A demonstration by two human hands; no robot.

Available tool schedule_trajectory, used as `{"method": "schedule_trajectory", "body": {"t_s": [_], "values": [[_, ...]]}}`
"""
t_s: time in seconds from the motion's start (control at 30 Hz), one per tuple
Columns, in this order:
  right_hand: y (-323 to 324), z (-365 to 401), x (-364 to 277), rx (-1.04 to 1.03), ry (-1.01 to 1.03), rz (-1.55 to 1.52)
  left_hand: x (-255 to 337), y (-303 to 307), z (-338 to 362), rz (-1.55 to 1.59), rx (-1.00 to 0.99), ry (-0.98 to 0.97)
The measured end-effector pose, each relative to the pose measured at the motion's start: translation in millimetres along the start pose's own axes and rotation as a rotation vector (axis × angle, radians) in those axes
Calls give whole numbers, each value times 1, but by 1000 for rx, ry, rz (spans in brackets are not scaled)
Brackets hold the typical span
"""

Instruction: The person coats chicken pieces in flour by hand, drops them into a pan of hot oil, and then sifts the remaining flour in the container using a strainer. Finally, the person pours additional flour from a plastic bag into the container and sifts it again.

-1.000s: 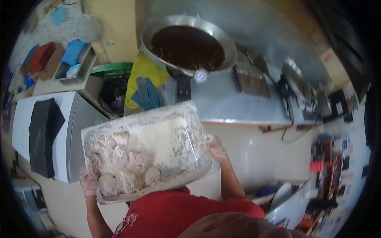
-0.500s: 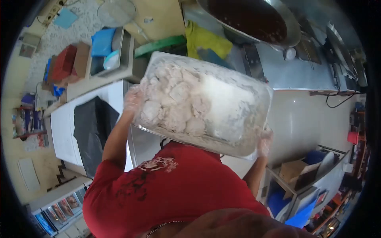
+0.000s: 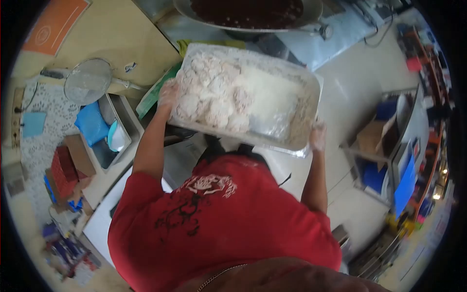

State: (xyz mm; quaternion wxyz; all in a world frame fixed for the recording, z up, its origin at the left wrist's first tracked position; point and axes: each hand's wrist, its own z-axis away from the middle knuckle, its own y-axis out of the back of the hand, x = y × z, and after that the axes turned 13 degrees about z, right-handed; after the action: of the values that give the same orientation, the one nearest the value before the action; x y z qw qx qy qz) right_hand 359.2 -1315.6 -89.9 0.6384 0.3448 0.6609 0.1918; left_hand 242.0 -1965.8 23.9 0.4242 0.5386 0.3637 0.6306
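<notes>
A rectangular metal tray (image 3: 287, 142) hangs in front of my body, gripped at both ends. My left hand (image 3: 168, 93), in a clear glove, holds the left end. At the lower right corner, my right hand (image 3: 317, 136), also gloved, grips the rim. Several lumpy pieces coated in white flour (image 3: 214, 107) fill the tray's left half. Loose white flour (image 3: 267, 97) covers part of the right half, with bare metal showing near the lower edge.
A large pan of dark liquid (image 3: 248, 12) is at the top. On the left are a round strainer (image 3: 88, 80), a metal container (image 3: 127, 131) with a blue bag (image 3: 91, 122), and a red box (image 3: 64, 168). A rack (image 3: 384, 160) with cardboard stands right.
The view has turned, so the pan and the left counter appear shifted left. The tray, still in both hands, sits slightly higher and further left in view.
</notes>
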Motion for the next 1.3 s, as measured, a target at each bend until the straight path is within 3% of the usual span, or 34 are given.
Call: {"method": "schedule_trajectory", "body": {"t_s": [0.1, 0.17, 0.23, 0.3, 0.33, 0.4, 0.43, 0.53, 0.6, 0.63, 0.73, 0.77, 0.8, 0.83, 0.87, 0.9, 1.0, 1.03, 1.13, 1.23, 1.3], "values": [[49, 15, -65, -119, -205, 76, 13, 0, -6, -80, -188, 64], [61, 17, -101, -83, -208, 236, -26, -31, -8, 22, -76, -134], [56, 22, -125, -70, -280, 313, -31, -10, 0, -209, -100, -330], [78, 2, -172, -165, -463, 262, -24, 13, -3, -189, -143, -290], [84, 1, -192, -39, -396, 388, -17, 19, -2, -172, -159, -261], [79, 9, -235, 202, -250, 634, 7, 20, 9, 239, 39, -83], [74, 8, -250, 200, -236, 724, 12, 18, 15, 440, 139, 12], [60, 4, -292, 192, -207, 870, 3, 15, 4, -13, 159, -228], [54, -4, -319, 185, -184, 810, 18, 37, 2, 175, 113, -22], [44, -10, -320, 92, -98, 751, 23, 45, 4, 267, 86, 83], [-5, -37, -305, -114, 242, 633, 27, 41, 9, 874, 207, -91], [-27, -45, -301, -141, 411, 632, 42, 47, 20, 677, 175, -229], [-50, -56, -300, -277, 439, 579, 68, 59, 34, 473, 140, -361], [-73, -69, -303, -410, 469, 523, 100, 75, 48, 372, -163, -237], [-96, -80, -312, -523, 416, 555, 130, 81, 62, 195, -275, -129], [-116, -88, -319, -637, 361, 588, 142, 69, 67, 132, -346, -124], [-171, -104, -303, -869, 540, 571, 168, 39, 67, -7, -510, -76], [-168, -105, -307, -902, 527, 593, 172, 30, 64, -41, -558, -52], [-145, -105, -322, -961, 509, 663, 148, -35, 49, 88, -422, -338], [-124, -114, -296, -880, 543, 688, 160, -17, 48, 297, -402, -216], [-114, -117, -275, -753, 532, 641, 151, -24, 45, 640, -299, -245]]}}
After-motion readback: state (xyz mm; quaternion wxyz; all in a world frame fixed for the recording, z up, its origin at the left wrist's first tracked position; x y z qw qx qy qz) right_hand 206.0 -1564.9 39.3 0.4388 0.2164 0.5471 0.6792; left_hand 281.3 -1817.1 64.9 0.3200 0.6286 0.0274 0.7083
